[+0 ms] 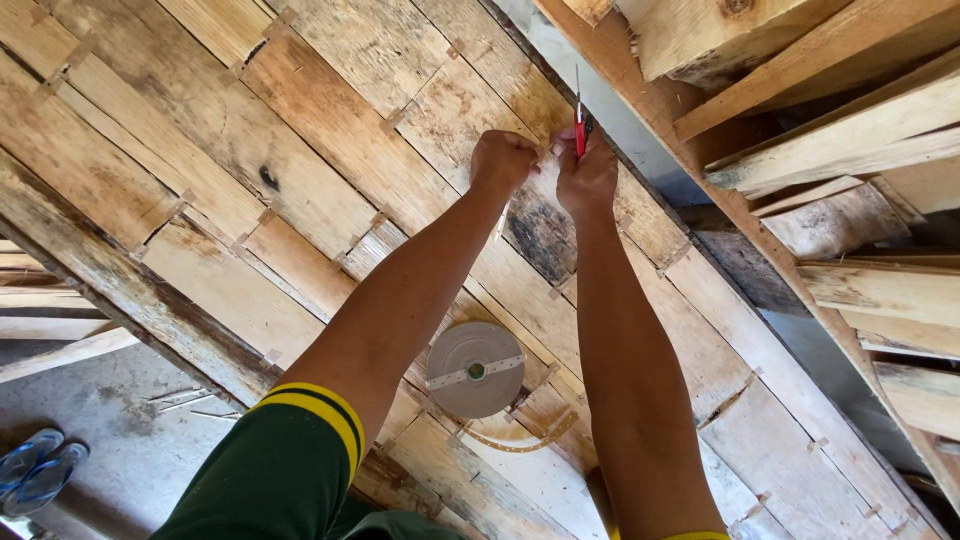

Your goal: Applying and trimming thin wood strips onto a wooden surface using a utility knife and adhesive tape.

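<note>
Veneer sheets (330, 130) already carry many taped joints; beyond the tape roll (475, 369), left hand (502, 160) pinches tape, right hand (587, 172) grips red cutter (579, 125).

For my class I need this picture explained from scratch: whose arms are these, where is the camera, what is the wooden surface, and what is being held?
There is one picture, taken by a camera worn on a person's head, looking down their own arms. The left hand and right hand meet over a large sheet of thin wood veneer pieces, joined side by side with small tape patches. The right hand holds a red-handled cutter; the left hand is closed, pinching something too small to make out. A roll of brown paper tape lies on the sheet between the arms. Stacked wood strips lie to the right, and blue sandals on the floor.
</note>
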